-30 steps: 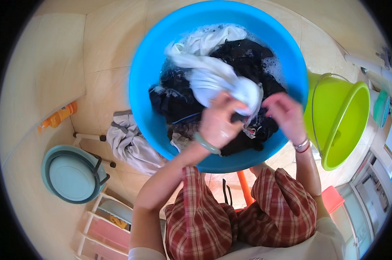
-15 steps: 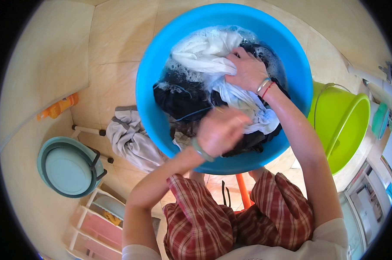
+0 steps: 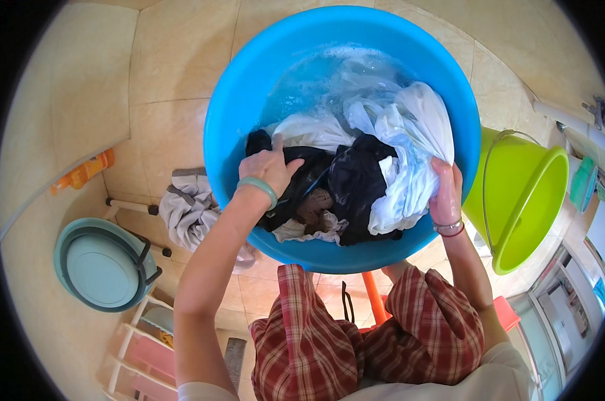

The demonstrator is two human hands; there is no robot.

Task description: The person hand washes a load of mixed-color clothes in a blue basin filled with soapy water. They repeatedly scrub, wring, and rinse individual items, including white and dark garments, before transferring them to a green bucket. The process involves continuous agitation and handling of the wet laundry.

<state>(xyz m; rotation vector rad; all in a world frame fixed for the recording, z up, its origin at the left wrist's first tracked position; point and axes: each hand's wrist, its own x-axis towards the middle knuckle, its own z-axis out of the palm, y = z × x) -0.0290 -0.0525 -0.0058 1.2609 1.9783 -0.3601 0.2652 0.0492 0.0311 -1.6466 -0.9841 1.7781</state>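
Observation:
Wet laundry lies bunched in the near half of a large blue basin (image 3: 239,87), in sudsy water. My left hand (image 3: 269,172) rests on a black garment (image 3: 295,160), thumb and index finger spread apart; its other fingers are partly hidden. At the basin's right side my right hand (image 3: 446,194) has its fingers closed on the edge of a white cloth (image 3: 409,160), which trails into the water. Between the hands sits a dark garment (image 3: 359,177). A brown cloth (image 3: 314,206) and a pale patterned cloth (image 3: 289,231) lie near the front wall.
A lime-green bucket (image 3: 516,200) with a wire handle stands tilted to the right. Left of the basin, a grey-white garment (image 3: 189,214) lies on the floor. Farther left are stacked teal basins (image 3: 102,264), an orange bottle (image 3: 85,174) and a white-and-pink rack (image 3: 145,361).
Both hands have moved apart, the left farther left and the right down toward the near right side. The white cloth has shifted right and nearer, and more water shows at the far side.

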